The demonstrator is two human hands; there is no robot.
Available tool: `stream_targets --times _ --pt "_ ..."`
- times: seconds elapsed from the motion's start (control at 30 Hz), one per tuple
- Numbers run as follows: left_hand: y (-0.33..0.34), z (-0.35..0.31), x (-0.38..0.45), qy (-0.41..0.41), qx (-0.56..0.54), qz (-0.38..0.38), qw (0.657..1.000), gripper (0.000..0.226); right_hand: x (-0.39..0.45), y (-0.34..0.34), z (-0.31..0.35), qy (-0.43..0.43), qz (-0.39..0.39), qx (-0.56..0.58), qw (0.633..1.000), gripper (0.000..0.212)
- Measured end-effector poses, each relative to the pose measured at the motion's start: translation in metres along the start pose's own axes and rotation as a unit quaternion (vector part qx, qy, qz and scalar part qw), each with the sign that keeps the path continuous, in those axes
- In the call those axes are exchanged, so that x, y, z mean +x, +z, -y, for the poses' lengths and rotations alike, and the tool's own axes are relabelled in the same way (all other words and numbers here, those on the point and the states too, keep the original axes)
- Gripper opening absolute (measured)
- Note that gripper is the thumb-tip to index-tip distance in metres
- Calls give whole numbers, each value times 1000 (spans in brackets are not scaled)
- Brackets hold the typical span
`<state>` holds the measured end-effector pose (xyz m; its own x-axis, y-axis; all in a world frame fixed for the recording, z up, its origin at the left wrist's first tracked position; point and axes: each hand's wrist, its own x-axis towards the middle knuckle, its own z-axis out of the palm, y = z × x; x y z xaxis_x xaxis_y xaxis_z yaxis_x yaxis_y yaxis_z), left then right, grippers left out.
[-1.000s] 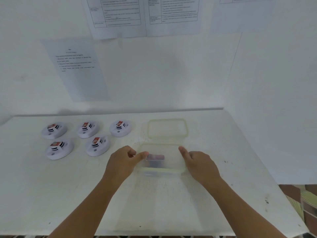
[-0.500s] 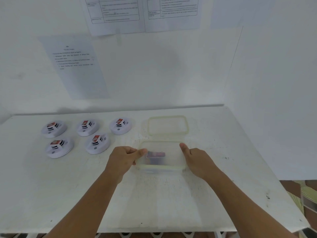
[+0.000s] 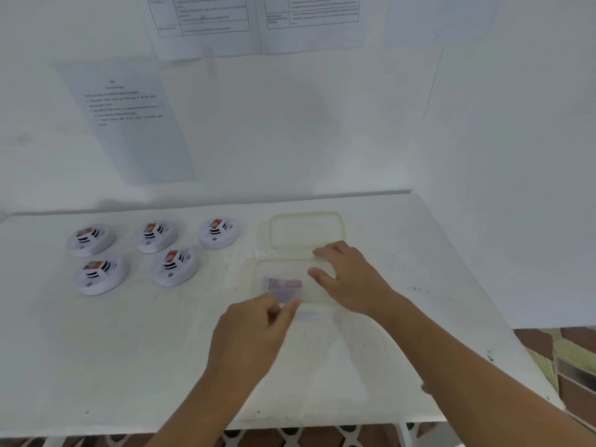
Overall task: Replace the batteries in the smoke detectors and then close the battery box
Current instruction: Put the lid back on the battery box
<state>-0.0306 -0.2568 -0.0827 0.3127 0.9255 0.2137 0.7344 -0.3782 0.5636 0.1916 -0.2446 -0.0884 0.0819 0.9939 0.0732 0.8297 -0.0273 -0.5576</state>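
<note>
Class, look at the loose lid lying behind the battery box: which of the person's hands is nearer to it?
Right. The right hand reaches over the box's far edge, fingertips at the lid. The left hand is at the battery box near edge, farther away.

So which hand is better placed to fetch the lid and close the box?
Probably the right hand: it reaches over the box's far right corner, its fingers at the near edge of the lid lying behind. The left hand sits at the box's near left corner, farther from the lid.
</note>
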Motion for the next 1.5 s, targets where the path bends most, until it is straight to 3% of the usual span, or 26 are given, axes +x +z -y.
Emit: stream_targets --times 0.13,0.27,0.37,0.73,0.93,1.03,1.13,1.27,1.4,1.5 --pt "-1 1 3 -38 21 20 999 64 -4 -5 0 13 -13 -12 1000 51" --pt "-15 15 12 -81 59 16 995 71 -11 -13 -3 57 81 30 995 51" --pt "-20 23 20 -104 78 67 989 72 -14 -5 -8 73 72 83 991 49" --pt "-16 23 49 -147 -91 119 978 46 -20 7 -7 94 10 115 989 59" --pt "-13 25 59 -227 -217 140 939 38 -22 12 -5 105 10 181 978 63" --pt "-14 27 59 -223 -219 160 937 36 -22 13 -7 108 18 198 974 64" --pt "-21 32 61 -216 -202 187 937 36 -21 9 -10 115 37 209 970 61" --pt "-25 40 74 -202 -195 155 947 52 -13 1 -15 120 88 248 957 57" --pt "-27 37 99 -166 -172 204 949 36 3 -17 -14 140 162 295 931 30" --pt "-21 34 111 -171 -190 255 933 31 14 -28 -10 146 198 284 927 25"
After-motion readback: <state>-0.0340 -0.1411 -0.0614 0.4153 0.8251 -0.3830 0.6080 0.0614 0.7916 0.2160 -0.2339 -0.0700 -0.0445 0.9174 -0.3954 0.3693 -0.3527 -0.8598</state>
